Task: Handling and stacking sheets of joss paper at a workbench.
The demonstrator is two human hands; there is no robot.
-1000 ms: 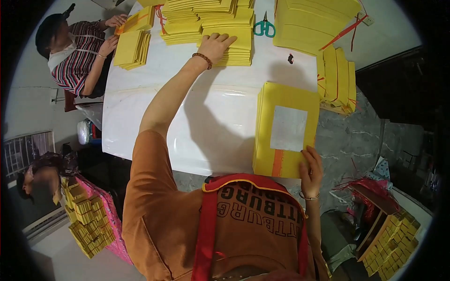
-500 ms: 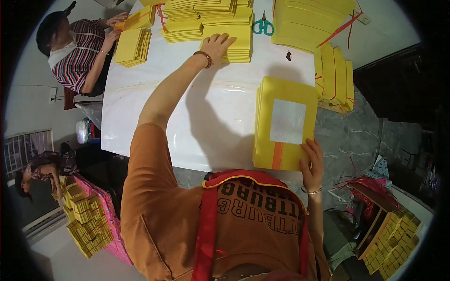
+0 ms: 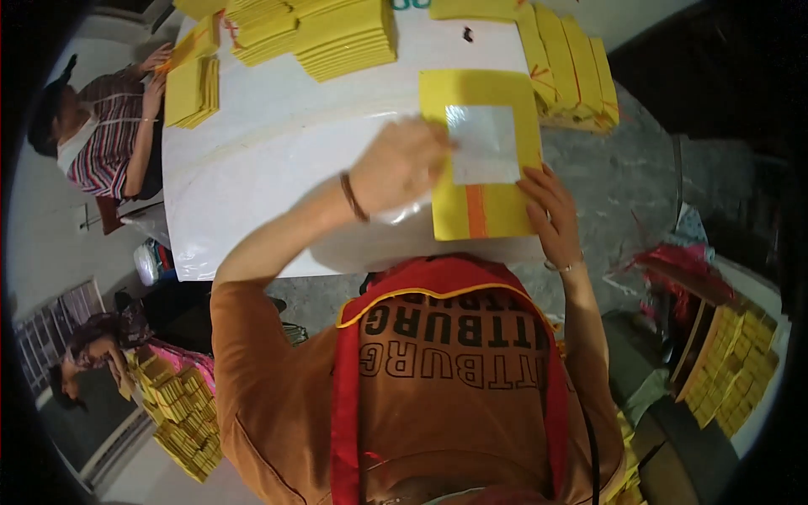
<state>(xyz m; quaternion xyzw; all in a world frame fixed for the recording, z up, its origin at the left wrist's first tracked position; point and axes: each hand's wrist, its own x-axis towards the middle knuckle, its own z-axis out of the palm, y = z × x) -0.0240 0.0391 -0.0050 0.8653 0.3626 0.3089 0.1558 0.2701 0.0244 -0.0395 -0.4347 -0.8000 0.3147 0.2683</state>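
A stack of yellow paper sheets (image 3: 526,97) lies at the right side of the white-covered table (image 3: 278,168). A silvery white rectangle (image 3: 484,145) is in the middle of its top sheet, with an orange strip (image 3: 476,210) below. My right hand (image 3: 553,215) rests along the stack's right edge, thumb and fingers apart. At the left edge hovers my left hand (image 3: 400,164), smeared by motion. Its fingertips overlap the edge of the top sheet, and whether they pinch anything cannot be made out.
Fanned yellow paper piles (image 3: 345,38) stand at the table's far side. Tied yellow bundles (image 3: 568,71) sit off its right edge. A small dark object (image 3: 468,34) and teal scissor handles (image 3: 411,3) lie at the back. A co-worker (image 3: 109,126) handles yellow paper at the left.
My left hand has come back from the far yellow pile to the near stack's left edge. My right hand stays at the stack's right edge. The whole view has shifted.
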